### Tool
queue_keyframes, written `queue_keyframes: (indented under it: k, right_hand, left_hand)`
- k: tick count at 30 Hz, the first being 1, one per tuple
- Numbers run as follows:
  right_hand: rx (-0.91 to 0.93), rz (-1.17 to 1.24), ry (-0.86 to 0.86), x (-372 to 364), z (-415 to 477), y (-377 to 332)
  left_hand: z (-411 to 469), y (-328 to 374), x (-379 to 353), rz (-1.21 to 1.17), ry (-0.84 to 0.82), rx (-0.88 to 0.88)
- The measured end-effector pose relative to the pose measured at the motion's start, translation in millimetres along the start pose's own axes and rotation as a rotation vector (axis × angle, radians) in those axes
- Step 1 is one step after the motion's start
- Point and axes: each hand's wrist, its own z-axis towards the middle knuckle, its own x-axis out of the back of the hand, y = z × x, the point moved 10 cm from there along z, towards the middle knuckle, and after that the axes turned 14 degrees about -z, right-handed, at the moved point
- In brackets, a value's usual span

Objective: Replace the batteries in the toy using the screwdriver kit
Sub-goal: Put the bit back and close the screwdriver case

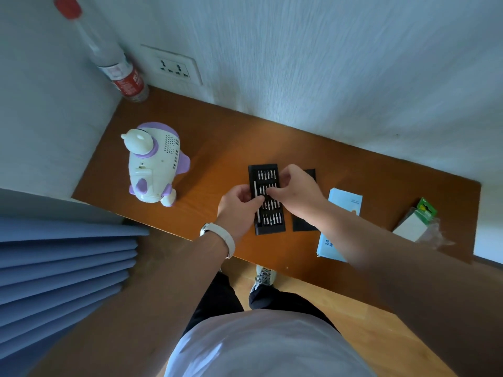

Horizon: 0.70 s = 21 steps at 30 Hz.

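A white and purple toy (153,165) lies on the left of the brown table (223,148), its underside turned up. At the table's middle sits the open black screwdriver kit tray (268,216) with rows of metal bits and a silver driver handle along its left side. My left hand (238,200) grips the tray's left edge, thumb over the handle. My right hand (294,189) reaches over the tray, its fingertips pinching at a bit in the middle rows. The kit's black cover (304,224) lies just right of the tray, partly under my right forearm.
A light blue box (330,240) lies right of the cover. A green pack of batteries (420,219) sits near the table's right end. A clear bottle (117,61) with a red label stands in the back left corner beside a wall socket (174,66). Blue folded fabric (62,268) is at the left.
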Motion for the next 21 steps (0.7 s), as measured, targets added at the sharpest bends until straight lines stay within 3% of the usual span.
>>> queue_keyframes:
  k: [8,14,21]
  right_hand:
    - [0.016,0.121,0.033,18.5,-23.8,-6.9]
    - [0.007,0.189,0.056,33.6,-33.7,-6.8]
    - [-0.14,-0.083,0.22,45.3,-40.8,20.1]
  left_hand:
    - [-25.8,20.7,-5.9,-0.159,-0.097,0.047]
    - [-34.1,52.2,9.9,-0.241,-0.072,0.023]
    - [-29.8,84.7,40.3,-0.28,-0.076,-0.021]
